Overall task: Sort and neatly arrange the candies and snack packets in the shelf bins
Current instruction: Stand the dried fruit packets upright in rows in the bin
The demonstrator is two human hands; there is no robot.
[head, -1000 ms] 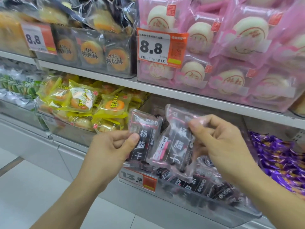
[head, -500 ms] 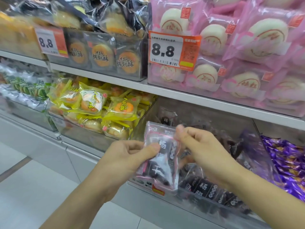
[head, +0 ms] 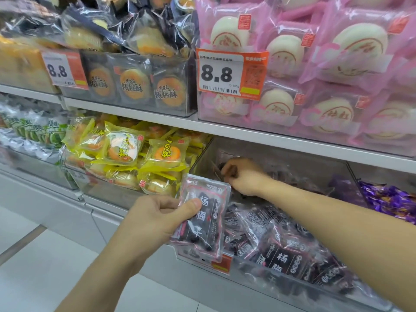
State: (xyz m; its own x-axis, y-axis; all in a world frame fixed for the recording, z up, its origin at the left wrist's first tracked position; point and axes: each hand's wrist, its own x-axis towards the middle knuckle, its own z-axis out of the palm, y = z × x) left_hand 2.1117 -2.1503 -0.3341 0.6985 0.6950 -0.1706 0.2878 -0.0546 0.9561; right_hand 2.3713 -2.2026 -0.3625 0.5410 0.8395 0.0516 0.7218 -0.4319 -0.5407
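Note:
My left hand (head: pixel 155 219) grips a black-and-pink plum snack packet (head: pixel 203 224) by its left edge, thumb on its face, and holds it upright in front of the clear bin (head: pixel 265 282). More packets of the same kind (head: pixel 281 257) lie loosely piled in that bin. My right hand (head: pixel 244 176) reaches deep into the bin's back left corner. Its fingers are curled round a small dark packet (head: pixel 230 170) that is mostly hidden by them.
Yellow pastry packets (head: pixel 144 152) fill the bin to the left, green ones (head: pixel 38 131) lie further left, and purple candies (head: pixel 389 199) are on the right. The shelf edge (head: pixel 258 137) above carries pink bun packs (head: pixel 337 52) and an 8.8 price tag (head: pixel 229 73).
The two packets held apart in both hands were brought together into my left hand. My right hand let go and moved up and back into the bin's rear corner.

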